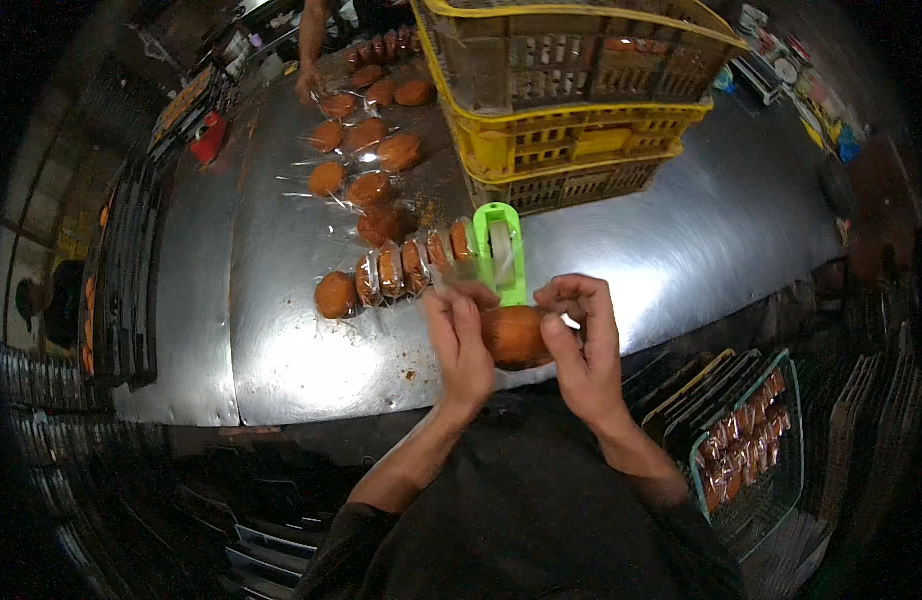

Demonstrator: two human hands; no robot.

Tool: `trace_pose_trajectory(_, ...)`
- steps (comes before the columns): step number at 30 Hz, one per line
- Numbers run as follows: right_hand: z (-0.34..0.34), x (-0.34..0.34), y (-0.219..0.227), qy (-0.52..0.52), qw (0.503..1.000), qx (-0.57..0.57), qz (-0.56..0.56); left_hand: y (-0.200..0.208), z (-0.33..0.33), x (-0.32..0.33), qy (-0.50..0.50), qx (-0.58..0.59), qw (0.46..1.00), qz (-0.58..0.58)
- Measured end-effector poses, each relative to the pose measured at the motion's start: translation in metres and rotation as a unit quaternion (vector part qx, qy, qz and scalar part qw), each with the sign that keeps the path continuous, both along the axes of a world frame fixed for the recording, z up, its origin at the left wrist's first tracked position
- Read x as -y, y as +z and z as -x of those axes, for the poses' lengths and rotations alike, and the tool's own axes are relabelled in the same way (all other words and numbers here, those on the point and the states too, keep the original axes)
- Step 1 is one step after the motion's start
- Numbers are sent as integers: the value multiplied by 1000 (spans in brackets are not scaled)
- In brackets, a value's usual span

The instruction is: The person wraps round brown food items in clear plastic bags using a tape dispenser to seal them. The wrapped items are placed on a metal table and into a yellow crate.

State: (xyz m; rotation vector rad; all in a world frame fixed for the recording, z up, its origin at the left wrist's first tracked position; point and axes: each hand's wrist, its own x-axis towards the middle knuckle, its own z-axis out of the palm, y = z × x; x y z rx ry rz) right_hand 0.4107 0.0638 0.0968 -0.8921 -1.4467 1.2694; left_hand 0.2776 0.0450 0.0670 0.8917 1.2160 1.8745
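Note:
Between my two hands, close to the table's near edge, is a round brown bun (516, 336). My left hand (461, 345) is closed against its left side, with fingertips smeared by motion. On the other side, my right hand (588, 350) has its thumb on the bun and its fingers curled above it. A bright green tape dispenser (517, 270) with a pale roll stands just beyond the bun. Left of the dispenser, several buns in clear wrapping (413, 266) stand on edge in a slanting row, ending at a bun lying flatter (335, 296).
More wrapped buns (369, 188) lie farther back on the metal table (281, 370), where another person's hand (308, 82) reaches in. Stacked yellow-rimmed crates (581, 75) stand behind the dispenser. Dark trays (129, 260) are at the left. A basket of wrapped buns (746, 445) is low right.

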Motion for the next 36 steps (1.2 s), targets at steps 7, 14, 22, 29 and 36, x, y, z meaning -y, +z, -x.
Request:
trace_pose_trajectory(7,27,-28,-29,-165,908,94,-374,7,13,0,-69,-143,987,-26)
trace_pose_trajectory(14,53,21,-2,-167,929,91,-319,17,84,36,126,-254,954,-95)
trace_pose_trajectory(22,133,26,20,-11,985,-153,-80,31,143,57,18,-44,998,-28)
trace_pose_trajectory(29,177,36,12,10,987,-33,-158,40,190,61,-3,51,998,37)
trace_pose_trajectory(36,205,40,15,34,980,-191,-45,27,222,50,-79,-158,979,106)
